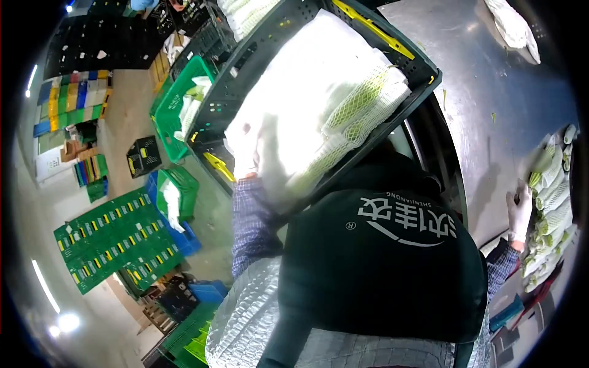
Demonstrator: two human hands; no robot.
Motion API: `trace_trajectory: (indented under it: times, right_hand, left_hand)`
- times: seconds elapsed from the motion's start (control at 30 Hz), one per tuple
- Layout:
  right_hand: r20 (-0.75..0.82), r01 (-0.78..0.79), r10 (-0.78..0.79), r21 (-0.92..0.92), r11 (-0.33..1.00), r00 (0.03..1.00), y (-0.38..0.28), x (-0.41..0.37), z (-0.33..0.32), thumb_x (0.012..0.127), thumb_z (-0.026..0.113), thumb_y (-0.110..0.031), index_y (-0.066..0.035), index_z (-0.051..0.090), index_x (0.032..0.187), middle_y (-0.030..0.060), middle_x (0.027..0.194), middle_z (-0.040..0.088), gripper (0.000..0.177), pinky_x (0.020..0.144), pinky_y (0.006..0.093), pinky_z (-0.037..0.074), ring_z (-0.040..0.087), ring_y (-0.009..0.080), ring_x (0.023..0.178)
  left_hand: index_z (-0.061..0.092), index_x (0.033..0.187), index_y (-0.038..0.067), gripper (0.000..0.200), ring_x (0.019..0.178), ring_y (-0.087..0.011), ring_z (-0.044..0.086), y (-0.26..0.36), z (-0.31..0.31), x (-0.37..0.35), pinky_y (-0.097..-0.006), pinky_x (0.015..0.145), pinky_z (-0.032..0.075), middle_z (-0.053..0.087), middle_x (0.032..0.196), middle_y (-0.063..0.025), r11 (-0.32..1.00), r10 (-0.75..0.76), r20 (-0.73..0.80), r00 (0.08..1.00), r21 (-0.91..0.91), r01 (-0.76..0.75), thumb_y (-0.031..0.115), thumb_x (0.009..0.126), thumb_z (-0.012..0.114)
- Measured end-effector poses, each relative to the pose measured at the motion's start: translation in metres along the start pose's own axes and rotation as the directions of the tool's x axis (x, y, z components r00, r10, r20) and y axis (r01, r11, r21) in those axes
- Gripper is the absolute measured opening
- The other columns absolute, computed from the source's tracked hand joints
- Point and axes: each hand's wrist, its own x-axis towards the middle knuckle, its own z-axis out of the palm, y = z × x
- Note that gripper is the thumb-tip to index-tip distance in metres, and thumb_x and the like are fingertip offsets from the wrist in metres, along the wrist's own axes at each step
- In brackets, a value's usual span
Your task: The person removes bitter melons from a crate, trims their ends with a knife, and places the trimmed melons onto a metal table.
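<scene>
My left hand [246,150], in a white glove, is over the near left side of a dark plastic crate [423,83]. It lies against a bright white sheet [307,73] in the crate, where glare washes out its fingers. Green vegetables in white foam net sleeves [362,104] show along the sheet's right edge. On the metal table [478,116], my right hand [519,211], also gloved in white, has its fingers extended and thumb apart. It rests right beside a row of similar net-sleeved vegetables [552,190].
Another sleeved bundle [514,27] lies at the table's far end. Left of the crate stand a green crate [169,116] with sleeved vegetables and a green bin [187,190] with white material. Stacked green crates [116,239] stand farther left. Small green scraps dot the table.
</scene>
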Motion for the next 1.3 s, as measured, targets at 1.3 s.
trace_trajectory:
  times: [1.3]
  right_hand:
    - [-0.523, 0.853, -0.687, 0.178, 0.491, 0.504, -0.390, 0.083, -0.018, 0.086, 0.064, -0.011, -0.008, 0.069, 0.110, 0.0098, 0.089, 0.070, 0.025, 0.069, 0.0340, 0.056, 0.070, 0.0261, 0.076]
  left_hand:
    - [0.041, 0.146, 0.003, 0.098, 0.115, -0.0218, 0.061, 0.103, 0.071, -0.057, -0.0350, 0.096, 0.054, 0.061, 0.129, -0.0087, 0.912, 0.347, 0.435, 0.831, -0.362, -0.191, 0.006, 0.061, 0.091]
